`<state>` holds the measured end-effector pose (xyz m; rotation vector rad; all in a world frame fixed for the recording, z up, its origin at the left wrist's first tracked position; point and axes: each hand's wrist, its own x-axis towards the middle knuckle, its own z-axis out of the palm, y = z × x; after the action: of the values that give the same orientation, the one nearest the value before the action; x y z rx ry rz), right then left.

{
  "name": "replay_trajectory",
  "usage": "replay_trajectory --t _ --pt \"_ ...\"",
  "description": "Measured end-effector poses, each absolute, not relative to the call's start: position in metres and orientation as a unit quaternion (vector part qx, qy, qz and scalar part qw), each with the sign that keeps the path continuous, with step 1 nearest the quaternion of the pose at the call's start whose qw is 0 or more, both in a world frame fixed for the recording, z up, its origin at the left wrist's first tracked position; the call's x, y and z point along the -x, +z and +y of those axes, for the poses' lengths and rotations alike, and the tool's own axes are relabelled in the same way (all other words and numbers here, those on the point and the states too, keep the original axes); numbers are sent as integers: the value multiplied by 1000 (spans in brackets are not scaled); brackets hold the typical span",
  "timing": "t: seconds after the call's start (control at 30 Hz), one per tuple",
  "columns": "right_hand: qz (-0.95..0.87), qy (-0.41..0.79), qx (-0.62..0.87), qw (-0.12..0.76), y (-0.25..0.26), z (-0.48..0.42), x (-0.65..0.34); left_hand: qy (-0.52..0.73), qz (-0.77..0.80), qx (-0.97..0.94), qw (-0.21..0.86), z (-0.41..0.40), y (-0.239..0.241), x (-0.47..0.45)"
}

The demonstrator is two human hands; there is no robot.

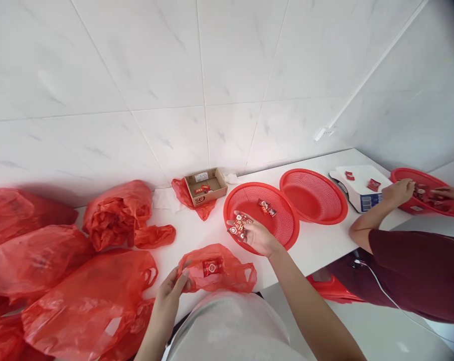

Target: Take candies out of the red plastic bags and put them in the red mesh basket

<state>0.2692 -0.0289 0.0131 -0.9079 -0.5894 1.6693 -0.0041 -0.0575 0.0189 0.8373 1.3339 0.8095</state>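
Note:
My left hand [174, 283] pinches the left edge of a thin red plastic bag [234, 273] at the table's front edge. Inside that bag's mouth shows a small red packet [212, 267] with a round pale mark. My right hand [259, 238] grips several red printed packets [241, 226] over the near left rim of a red mesh basket [293, 220]. A few more red packets [267, 208] lie on the floor of this basket. How many packets are in my right hand I cannot make out.
A second red basket [313, 195] stands to the right, then a white scale [362, 183] with red packets on it. A co-worker's hands [400, 192] reach into another red basket [415, 206]. A cardboard box [217, 193] sits by the wall; filled red bags [87, 301] crowd the left.

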Motion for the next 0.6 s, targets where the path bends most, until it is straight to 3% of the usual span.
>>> replay_trajectory --t 0.17,0.33,0.47,0.6 --pt "-260 727 357 526 7 -38 -246 414 556 -285 662 -60 15 -1" --pt "-352 731 403 423 -18 -50 -202 406 540 -295 676 -60 17 -8" --pt "-513 569 544 343 -48 -50 -177 385 531 -316 685 -62 22 -10" --pt "-528 468 614 353 -61 -25 -210 390 545 -298 679 -64 23 -8"
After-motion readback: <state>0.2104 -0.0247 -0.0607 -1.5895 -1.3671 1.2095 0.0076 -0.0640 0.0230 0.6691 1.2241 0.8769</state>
